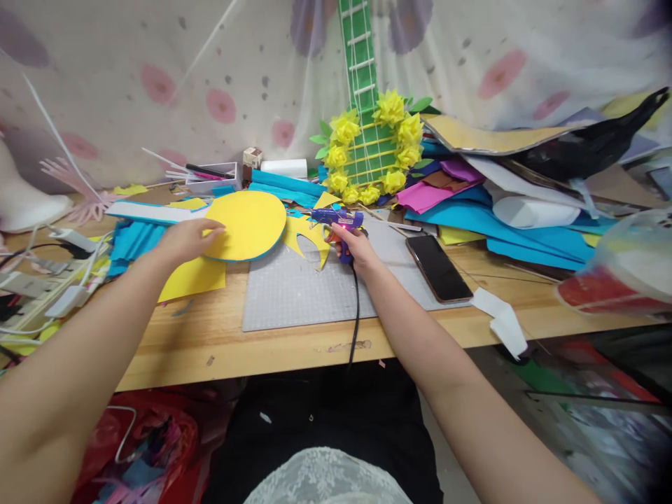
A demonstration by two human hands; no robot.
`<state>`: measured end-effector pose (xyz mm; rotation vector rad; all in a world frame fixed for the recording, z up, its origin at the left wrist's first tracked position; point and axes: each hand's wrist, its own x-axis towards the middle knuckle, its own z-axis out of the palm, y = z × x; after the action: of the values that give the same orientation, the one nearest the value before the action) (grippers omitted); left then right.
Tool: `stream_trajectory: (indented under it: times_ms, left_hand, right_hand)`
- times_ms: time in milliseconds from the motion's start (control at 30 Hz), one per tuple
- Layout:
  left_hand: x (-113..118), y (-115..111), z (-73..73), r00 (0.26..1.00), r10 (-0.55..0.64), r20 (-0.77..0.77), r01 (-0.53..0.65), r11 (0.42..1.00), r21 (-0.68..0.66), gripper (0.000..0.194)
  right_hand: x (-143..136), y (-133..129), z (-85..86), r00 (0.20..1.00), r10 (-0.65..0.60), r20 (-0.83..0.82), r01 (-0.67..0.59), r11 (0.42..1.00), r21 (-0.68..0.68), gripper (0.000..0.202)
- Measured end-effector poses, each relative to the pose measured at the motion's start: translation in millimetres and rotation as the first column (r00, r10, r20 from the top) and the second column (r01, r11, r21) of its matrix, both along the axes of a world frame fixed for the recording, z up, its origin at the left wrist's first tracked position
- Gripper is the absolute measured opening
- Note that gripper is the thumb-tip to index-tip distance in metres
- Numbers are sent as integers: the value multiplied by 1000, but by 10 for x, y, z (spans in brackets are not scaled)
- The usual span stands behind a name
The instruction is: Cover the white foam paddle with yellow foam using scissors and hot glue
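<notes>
My left hand (192, 241) is at the joint of a guitar-shaped cutout, its fingers closed around the near edge. The cutout has a round yellow body (252, 224) with a blue rim and a long white neck (152, 212) edged in blue pointing left. In my right hand (351, 241) is a blue hot glue gun (336, 218), its nozzle pointing left and a small red light glowing. Its black cord hangs over the table's front edge. A yellow paper sheet with cut-out holes (309, 238) lies beneath the nozzle on the grey cutting mat (294, 301).
A green guitar with yellow flowers (367, 154) leans against the back curtain. To the right are a phone (438, 268), piled coloured sheets (535, 224) and a plastic tub (619, 269). Power strips (57, 287) crowd the left; yellow paper (194, 280) lies near my left hand.
</notes>
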<state>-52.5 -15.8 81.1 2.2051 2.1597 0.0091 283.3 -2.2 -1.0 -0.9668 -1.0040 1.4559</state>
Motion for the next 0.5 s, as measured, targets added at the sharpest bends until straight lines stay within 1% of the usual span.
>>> stream_trajectory:
  times_ms: [67,133,200,267,300,333,367,400,433,467,500]
  left_hand:
    - [-76,23,102,981,191,-29,-189,979,76,49]
    - [-190,40,173,923,382,-36,-377,920,109,47]
    - [-313,53,184,870,493,-8,-491,867,77,43]
    - [-415,70,127,825,560,72,-560,828,-27,37]
    - [-452,81,77,788,598,144,-590,801,-101,36]
    - [-476,92,18,733,638,236,-610,770,-185,35]
    - [-488,102,-46,657,673,339,-616,739,-273,36]
    - [-487,109,-112,566,693,446,-596,718,-360,37]
    - [-474,113,-176,480,690,541,-548,718,-429,38]
    - [-449,113,-235,428,646,632,-502,751,-428,38]
    - [-417,107,-286,395,587,706,-467,790,-396,39]
  right_hand:
    - [6,11,-1,1000,-14,-17,14,1000,-9,36]
    - [6,21,-1,999,-26,-22,25,999,-28,36]
    - [-1,26,-3,999,-30,-20,29,999,-43,36]
    - [-12,27,-8,999,-31,-18,30,998,-48,36]
    - [-18,27,-11,999,-30,-19,29,998,-48,35]
    - [-22,26,-15,999,-29,-20,28,999,-46,35]
    - [-26,24,-18,999,-25,-24,24,999,-43,35]
    - [-28,23,-21,999,-21,-28,19,999,-41,35]
    - [-28,22,-23,999,-17,-32,16,999,-42,35]
    - [-28,21,-24,999,-15,-37,14,999,-44,35]
    - [-26,21,-25,999,-15,-40,13,999,-48,36]
